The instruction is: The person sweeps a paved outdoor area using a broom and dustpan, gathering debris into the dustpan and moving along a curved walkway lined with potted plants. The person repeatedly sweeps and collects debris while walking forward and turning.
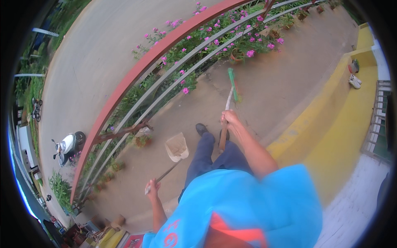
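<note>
My right hand (230,119) grips the shaft of a broom (229,96) in front of my legs. The broom's green head (232,84) points away from me, low over the concrete floor, with reddish bristles along its right side. Whether the bristles touch the floor I cannot tell. Out to the left, my left hand (153,189) is closed around the thin handle of a long-handled dustpan (176,145). Its pale pan faces up beside my left leg, and brownish dirt or staining shows inside. My dark shoe (201,128) stands between pan and broom.
A red-topped metal railing (124,86) curves along the left, with pink flowering plants (214,34) and pots beside it. On the right runs a yellow raised ledge (335,124) bearing white shoes (354,81) and a bucket-like container (353,66). A white scooter (68,144) stands on the road.
</note>
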`<control>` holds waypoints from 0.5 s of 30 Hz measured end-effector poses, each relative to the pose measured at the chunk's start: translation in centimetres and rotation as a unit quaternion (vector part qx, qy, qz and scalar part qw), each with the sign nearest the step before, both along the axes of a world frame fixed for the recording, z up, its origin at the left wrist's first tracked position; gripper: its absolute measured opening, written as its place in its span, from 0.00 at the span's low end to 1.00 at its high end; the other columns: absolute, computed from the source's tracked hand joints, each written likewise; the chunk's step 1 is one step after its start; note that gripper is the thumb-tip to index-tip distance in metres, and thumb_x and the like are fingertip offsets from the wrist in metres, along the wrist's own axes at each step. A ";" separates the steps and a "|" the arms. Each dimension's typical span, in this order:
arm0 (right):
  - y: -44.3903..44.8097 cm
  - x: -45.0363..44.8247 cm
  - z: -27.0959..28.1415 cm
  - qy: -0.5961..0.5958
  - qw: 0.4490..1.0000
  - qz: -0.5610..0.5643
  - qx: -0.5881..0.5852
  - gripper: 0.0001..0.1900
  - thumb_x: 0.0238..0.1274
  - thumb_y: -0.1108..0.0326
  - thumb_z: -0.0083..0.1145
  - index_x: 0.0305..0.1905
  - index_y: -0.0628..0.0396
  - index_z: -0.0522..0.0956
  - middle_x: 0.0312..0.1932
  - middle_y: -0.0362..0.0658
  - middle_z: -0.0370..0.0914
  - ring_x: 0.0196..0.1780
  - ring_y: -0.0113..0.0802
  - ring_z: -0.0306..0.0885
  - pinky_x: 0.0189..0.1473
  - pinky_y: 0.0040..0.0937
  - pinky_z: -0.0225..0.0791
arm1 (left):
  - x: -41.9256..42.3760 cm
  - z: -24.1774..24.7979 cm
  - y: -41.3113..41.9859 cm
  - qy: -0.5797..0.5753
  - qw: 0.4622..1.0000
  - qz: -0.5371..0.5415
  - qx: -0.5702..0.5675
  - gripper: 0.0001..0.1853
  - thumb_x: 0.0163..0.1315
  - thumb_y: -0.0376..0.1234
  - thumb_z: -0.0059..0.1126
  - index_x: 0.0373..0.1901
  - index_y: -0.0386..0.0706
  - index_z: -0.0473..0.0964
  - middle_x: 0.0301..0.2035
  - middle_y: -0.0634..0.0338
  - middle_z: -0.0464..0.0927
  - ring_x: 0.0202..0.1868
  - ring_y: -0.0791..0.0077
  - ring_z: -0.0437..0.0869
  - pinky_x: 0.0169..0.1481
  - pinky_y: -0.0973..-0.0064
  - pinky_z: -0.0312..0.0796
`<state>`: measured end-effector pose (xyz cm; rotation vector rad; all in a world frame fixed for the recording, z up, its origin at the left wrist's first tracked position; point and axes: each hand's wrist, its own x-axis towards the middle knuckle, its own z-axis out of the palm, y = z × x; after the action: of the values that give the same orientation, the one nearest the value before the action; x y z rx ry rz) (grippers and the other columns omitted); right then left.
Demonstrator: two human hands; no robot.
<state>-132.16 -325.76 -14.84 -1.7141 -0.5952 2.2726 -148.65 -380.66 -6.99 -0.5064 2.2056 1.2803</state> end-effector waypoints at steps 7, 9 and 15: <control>1.5 -1.7 2.4 0.201 0.975 0.045 -0.079 0.09 0.68 0.71 0.46 0.49 0.51 0.63 0.22 0.36 0.63 0.16 0.22 0.58 0.14 0.26 0.53 | -0.7 0.1 -2.4 -0.020 0.999 0.030 -0.005 0.20 0.68 0.43 0.55 0.44 0.31 0.73 0.42 0.47 0.82 0.33 0.63 0.87 0.36 0.73 0.81; 1.8 0.8 2.7 0.166 0.981 0.064 -0.072 0.13 0.68 0.70 0.47 0.55 0.51 0.63 0.21 0.36 0.64 0.16 0.21 0.60 0.14 0.26 0.54 | -1.1 -0.3 -1.9 -0.031 0.999 0.026 -0.005 0.21 0.68 0.43 0.55 0.44 0.30 0.73 0.42 0.46 0.81 0.33 0.63 0.87 0.37 0.73 0.81; 0.1 5.8 5.1 -0.050 0.984 0.168 0.031 0.31 0.66 0.71 0.48 0.73 0.51 0.53 0.20 0.36 0.65 0.14 0.24 0.60 0.14 0.27 0.56 | -1.3 -2.2 -1.2 -0.034 0.999 0.033 0.004 0.22 0.67 0.43 0.56 0.44 0.29 0.73 0.42 0.46 0.81 0.33 0.64 0.86 0.38 0.73 0.81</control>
<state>-126.37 -325.67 -9.76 -1.8222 -1.0359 2.3597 -149.97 -381.82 -9.20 -0.6145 2.1424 1.2858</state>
